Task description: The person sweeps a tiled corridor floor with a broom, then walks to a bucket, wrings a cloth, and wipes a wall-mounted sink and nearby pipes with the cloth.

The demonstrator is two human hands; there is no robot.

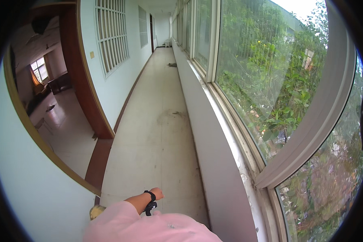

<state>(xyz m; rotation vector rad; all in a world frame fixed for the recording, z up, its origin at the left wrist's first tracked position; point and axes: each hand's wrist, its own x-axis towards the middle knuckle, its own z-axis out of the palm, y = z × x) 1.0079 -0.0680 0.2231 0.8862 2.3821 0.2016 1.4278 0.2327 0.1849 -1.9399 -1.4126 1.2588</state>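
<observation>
My left hand is in front of my body, above the pale tiled floor of a corridor. Its fingers are curled and turned away from me, so I cannot see whether anything is in them. A black wristband goes round that wrist. Just below it is a black strapped device; how it is fastened is unclear. A pink short-sleeved top covers my torso and upper arm. My right hand is out of view.
At left, a wooden door frame opens into a room with dark furniture. A barred window follows. Along the right runs a low wall with a sill. Dark debris lies ahead; a yellowish object is by my arm.
</observation>
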